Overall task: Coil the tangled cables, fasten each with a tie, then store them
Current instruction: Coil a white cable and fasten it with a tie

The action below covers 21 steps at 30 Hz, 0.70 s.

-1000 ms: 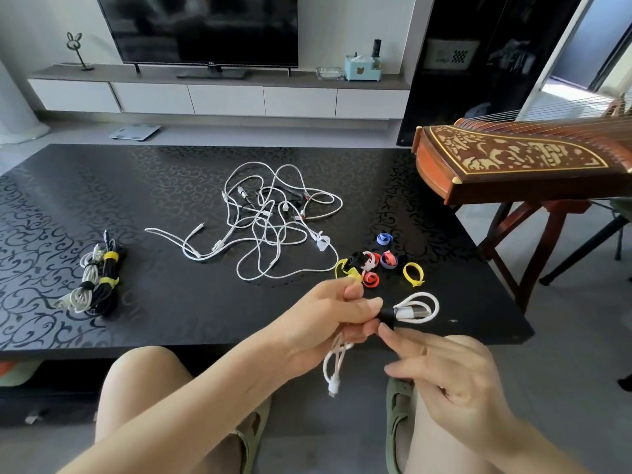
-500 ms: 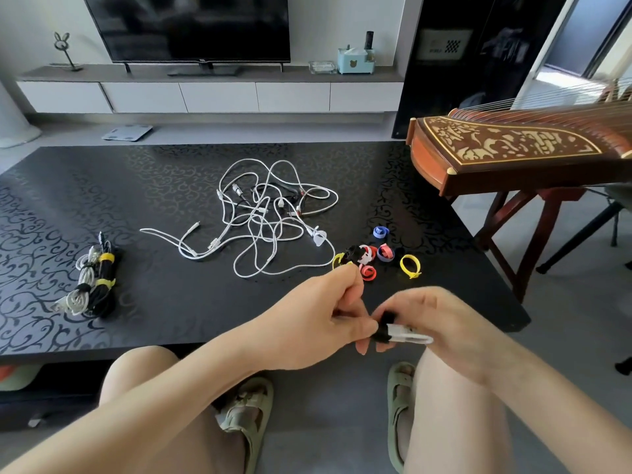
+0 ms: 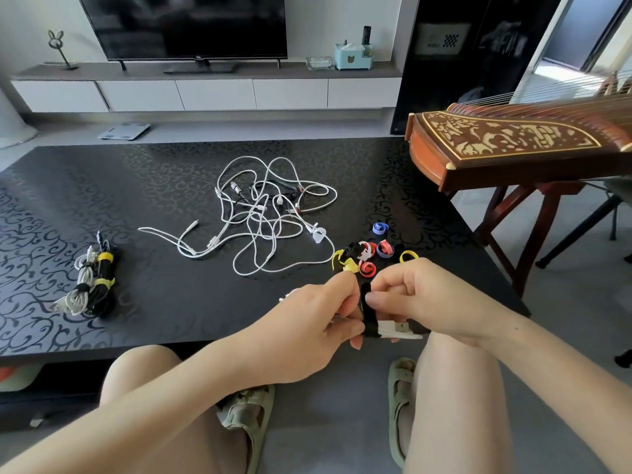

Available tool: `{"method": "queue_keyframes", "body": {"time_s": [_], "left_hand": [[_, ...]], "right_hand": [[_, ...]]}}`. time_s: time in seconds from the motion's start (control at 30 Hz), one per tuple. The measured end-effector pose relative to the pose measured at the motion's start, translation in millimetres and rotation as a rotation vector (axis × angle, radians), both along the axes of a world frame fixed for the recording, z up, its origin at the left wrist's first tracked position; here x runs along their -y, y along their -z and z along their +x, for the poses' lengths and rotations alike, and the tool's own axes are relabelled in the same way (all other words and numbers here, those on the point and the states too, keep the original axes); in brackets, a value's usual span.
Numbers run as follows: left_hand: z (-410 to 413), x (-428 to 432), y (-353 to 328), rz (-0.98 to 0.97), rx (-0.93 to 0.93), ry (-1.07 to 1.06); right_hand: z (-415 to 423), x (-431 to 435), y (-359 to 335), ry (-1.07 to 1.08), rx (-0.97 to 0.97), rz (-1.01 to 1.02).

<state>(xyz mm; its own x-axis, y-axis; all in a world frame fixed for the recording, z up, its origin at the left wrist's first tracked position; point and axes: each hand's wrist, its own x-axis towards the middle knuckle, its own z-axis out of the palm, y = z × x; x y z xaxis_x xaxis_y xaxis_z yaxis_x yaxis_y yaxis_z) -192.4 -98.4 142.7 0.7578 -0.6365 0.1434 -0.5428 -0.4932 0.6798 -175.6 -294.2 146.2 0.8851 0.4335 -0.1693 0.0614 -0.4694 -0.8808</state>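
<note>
My left hand (image 3: 318,323) grips a coiled white cable (image 3: 398,329) at the table's near edge; only its white plug end shows past my fingers. A black tie (image 3: 367,311) wraps the coil, and my right hand (image 3: 420,295) pinches the tie's upper end. A tangle of white and dark cables (image 3: 266,217) lies mid-table. Several coloured ties (image 3: 367,256) sit in a loose heap just beyond my hands. Two bundled cables (image 3: 92,278) with yellow ties lie at the left.
The black patterned table (image 3: 171,302) carries everything. A wooden zither (image 3: 513,145) on a stand juts over the table's right end. A TV cabinet (image 3: 205,94) runs along the far wall. My knees and sandalled feet are below the table edge.
My right hand has come up to the coil and taken the black tie, now standing upright round the cable. The coil's loose loops are gathered inside my left hand.
</note>
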Motion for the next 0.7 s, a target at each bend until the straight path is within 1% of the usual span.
{"method": "queue_keyframes", "body": {"time_s": [0.1,0.2,0.27,0.33,0.43,0.5,0.57,0.63,0.7], "left_hand": [[-2.2,0.1,1.2,-0.028,0.032,0.008],[-3.8,1.2,5.5,-0.089,0.043,-0.040],[-5.9,2.7,9.5,-0.158,-0.013,-0.085],[-6.8,3.7,13.6,-0.242,-0.103,-0.151],[-3.4,3.7,16.2,-0.378,-0.329,-0.229],[1.6,3.2,14.8,-0.489,-0.543,-0.263],[9.5,1.9,14.0,-0.601,-0.781,-0.295],[17.3,0.9,14.7,-0.659,-0.989,-0.305],[23.0,0.8,16.0,-0.671,-1.133,-0.288]], "right_hand": [[3.4,-8.3,4.1,0.053,-0.002,-0.056],[6.1,-17.3,4.6,0.095,-0.094,0.003],[6.1,-23.0,1.0,0.125,-0.076,0.026],[4.4,-26.9,-3.5,0.173,-0.004,0.068],[-2.3,-29.0,-6.1,0.174,0.237,0.087],[-7.5,-27.7,-2.3,0.150,0.408,0.062],[-11.2,-24.5,2.1,0.120,0.538,0.060],[-12.6,-20.0,6.2,0.046,0.670,0.014],[-12.8,-15.0,9.8,-0.059,0.753,-0.017]]}}
